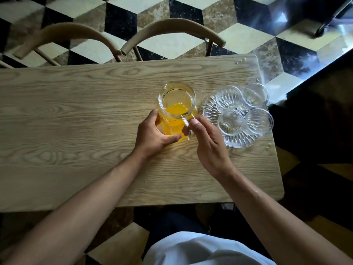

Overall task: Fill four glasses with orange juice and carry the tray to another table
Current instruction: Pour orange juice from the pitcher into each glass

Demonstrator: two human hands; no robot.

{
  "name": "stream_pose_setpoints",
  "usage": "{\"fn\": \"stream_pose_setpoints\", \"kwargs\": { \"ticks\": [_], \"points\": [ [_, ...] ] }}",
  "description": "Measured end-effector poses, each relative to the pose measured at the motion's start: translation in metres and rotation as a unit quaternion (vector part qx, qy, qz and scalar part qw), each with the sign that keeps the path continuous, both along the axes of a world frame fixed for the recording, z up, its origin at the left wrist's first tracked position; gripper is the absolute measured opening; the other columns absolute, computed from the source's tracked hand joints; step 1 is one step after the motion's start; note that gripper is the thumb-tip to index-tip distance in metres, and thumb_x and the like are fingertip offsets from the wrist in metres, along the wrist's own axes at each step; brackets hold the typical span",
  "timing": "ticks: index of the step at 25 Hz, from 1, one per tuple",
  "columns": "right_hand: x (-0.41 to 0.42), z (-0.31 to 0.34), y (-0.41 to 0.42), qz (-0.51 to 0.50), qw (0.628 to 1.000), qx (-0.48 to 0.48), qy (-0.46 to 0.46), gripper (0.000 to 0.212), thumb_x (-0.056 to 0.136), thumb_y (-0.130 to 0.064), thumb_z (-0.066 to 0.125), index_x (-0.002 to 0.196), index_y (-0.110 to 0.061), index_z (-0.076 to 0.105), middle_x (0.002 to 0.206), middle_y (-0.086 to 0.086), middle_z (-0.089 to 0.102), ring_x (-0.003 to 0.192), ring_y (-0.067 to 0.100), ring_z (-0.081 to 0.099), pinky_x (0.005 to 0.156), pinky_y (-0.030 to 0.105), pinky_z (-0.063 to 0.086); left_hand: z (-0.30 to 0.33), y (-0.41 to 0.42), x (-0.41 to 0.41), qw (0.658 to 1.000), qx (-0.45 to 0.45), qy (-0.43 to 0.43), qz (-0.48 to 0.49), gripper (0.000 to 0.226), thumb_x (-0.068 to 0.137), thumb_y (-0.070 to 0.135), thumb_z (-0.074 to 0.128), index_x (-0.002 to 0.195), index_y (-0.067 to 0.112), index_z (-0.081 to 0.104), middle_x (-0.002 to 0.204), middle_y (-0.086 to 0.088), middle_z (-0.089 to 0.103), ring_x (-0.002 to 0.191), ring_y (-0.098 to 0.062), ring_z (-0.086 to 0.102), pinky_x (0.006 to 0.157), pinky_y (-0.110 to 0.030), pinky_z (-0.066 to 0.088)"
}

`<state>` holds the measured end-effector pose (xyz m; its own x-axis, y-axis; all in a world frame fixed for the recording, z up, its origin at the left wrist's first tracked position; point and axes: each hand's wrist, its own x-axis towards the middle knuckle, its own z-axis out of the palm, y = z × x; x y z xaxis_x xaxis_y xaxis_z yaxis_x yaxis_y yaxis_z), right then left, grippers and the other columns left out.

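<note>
A clear glass jug [176,104] partly full of orange juice stands upright on the wooden table [76,115]. My left hand [154,133] cups the jug's near left side, thumb and fingers curved round its body. My right hand [207,140] has its fingers curled round the jug's glass handle [188,129]. To the right lies a cut-glass tray [210,109] bearing several empty glasses: one at the back left [229,96], one at the back right [256,95], one at the front left [231,121], one at the front right [259,121].
Two wooden chairs [172,29] stand along the table's far edge. A few juice drops [239,61] dot the far right corner, and more drops [269,147] lie near the right edge. The tray sits close to the table's right edge. Checkered floor tiles surround the table.
</note>
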<state>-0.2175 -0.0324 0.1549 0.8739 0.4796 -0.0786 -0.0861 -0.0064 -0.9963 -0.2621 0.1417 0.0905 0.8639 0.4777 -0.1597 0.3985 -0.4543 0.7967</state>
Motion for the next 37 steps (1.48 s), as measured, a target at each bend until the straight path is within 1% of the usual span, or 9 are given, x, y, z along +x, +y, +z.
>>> {"fn": "stream_pose_setpoints", "kwargs": {
  "ticks": [4, 8, 12, 18, 20, 25, 30, 34, 37],
  "points": [
    [-0.009, 0.013, -0.035, 0.008, 1.000, 0.024, 0.019, 0.038, 0.103, -0.016, 0.040, 0.079, 0.010, 0.054, 0.075, 0.011, 0.054, 0.068, 0.004, 0.050, 0.067, 0.014, 0.040, 0.018, -0.054, -0.026, 0.998, 0.014, -0.023, 0.059, 0.071, 0.053, 0.039, 0.101, 0.111, 0.018, 0.064, 0.100, 0.003, 0.076, 0.091, -0.013, 0.071, 0.079, -0.024, 0.057],
    [-0.014, 0.023, -0.078, 0.020, 0.997, 0.062, 0.032, 0.034, 0.103, -0.017, 0.040, 0.078, 0.004, 0.051, 0.072, 0.006, 0.051, 0.065, 0.003, 0.048, 0.064, 0.014, 0.040, 0.031, -0.117, -0.044, 0.992, -0.023, -0.055, 0.110, 0.066, 0.055, 0.033, 0.101, 0.110, 0.023, 0.066, 0.098, 0.008, 0.077, 0.086, -0.001, 0.072, 0.074, -0.015, 0.055],
    [-0.014, 0.034, -0.129, 0.029, 0.997, 0.069, 0.035, 0.030, 0.102, -0.020, 0.041, 0.078, -0.009, 0.054, 0.067, -0.005, 0.053, 0.063, 0.003, 0.049, 0.062, 0.014, 0.040, 0.041, -0.180, -0.051, 0.986, -0.038, -0.056, 0.154, 0.069, 0.054, 0.040, 0.099, 0.113, 0.027, 0.066, 0.099, 0.009, 0.078, 0.088, -0.002, 0.073, 0.075, -0.019, 0.058],
    [0.000, 0.045, -0.200, 0.039, 0.997, 0.057, 0.019, 0.031, 0.103, -0.026, 0.045, 0.076, -0.012, 0.053, 0.070, 0.005, 0.047, 0.064, 0.005, 0.046, 0.062, 0.017, 0.038, 0.042, -0.258, -0.035, 0.980, -0.070, -0.058, 0.179, 0.069, 0.055, 0.038, 0.099, 0.114, 0.025, 0.066, 0.098, 0.011, 0.076, 0.087, 0.007, 0.068, 0.068, -0.003, 0.046],
    [0.009, 0.048, -0.218, 0.021, 0.999, 0.043, 0.017, 0.030, 0.101, -0.024, 0.047, 0.075, -0.011, 0.053, 0.070, 0.005, 0.047, 0.064, 0.006, 0.047, 0.062, 0.017, 0.038, 0.040, -0.279, -0.024, 0.981, -0.084, -0.053, 0.168, 0.071, 0.056, 0.037, 0.099, 0.116, 0.024, 0.065, 0.101, 0.009, 0.075, 0.089, 0.006, 0.068, 0.069, -0.003, 0.046],
    [0.035, 0.047, -0.246, -0.037, 0.999, 0.015, 0.028, 0.029, 0.099, -0.023, 0.050, 0.075, -0.007, 0.053, 0.067, 0.005, 0.044, 0.062, 0.007, 0.045, 0.060, 0.019, 0.037, 0.029, -0.308, 0.009, 0.983, -0.131, -0.053, 0.121, 0.076, 0.058, 0.038, 0.100, 0.122, 0.023, 0.062, 0.111, 0.006, 0.074, 0.100, -0.006, 0.070, 0.084, -0.020, 0.055],
    [0.064, 0.043, -0.259, -0.091, 0.995, -0.021, 0.039, 0.043, 0.105, -0.004, 0.047, 0.065, -0.019, 0.049, 0.060, -0.015, 0.043, 0.059, 0.002, 0.042, 0.060, 0.016, 0.038, 0.011, -0.316, 0.043, 0.980, -0.192, -0.037, 0.045, 0.072, 0.063, 0.037, 0.099, 0.122, 0.021, 0.062, 0.112, 0.005, 0.075, 0.101, -0.001, 0.071, 0.081, -0.008, 0.050],
    [0.080, 0.036, -0.264, -0.104, 0.993, -0.040, 0.035, 0.041, 0.105, -0.005, 0.049, 0.066, -0.017, 0.051, 0.063, -0.010, 0.043, 0.061, 0.003, 0.043, 0.060, 0.018, 0.038, -0.001, -0.317, 0.064, 0.976, -0.218, -0.006, 0.012, 0.075, 0.061, 0.039, 0.100, 0.122, 0.019, 0.060, 0.113, 0.004, 0.075, 0.100, 0.001, 0.070, 0.078, -0.002, 0.046],
    [0.091, 0.029, -0.264, -0.108, 0.991, -0.074, 0.038, 0.039, 0.104, -0.006, 0.049, 0.066, -0.015, 0.048, 0.063, -0.010, 0.042, 0.061, 0.003, 0.042, 0.060, 0.017, 0.039, -0.009, -0.322, 0.074, 0.967, -0.255, 0.007, 0.008, 0.077, 0.060, 0.035, 0.100, 0.123, 0.022, 0.058, 0.115, 0.004, 0.074, 0.101, 0.002, 0.071, 0.081, -0.005, 0.049]
  ]
}}
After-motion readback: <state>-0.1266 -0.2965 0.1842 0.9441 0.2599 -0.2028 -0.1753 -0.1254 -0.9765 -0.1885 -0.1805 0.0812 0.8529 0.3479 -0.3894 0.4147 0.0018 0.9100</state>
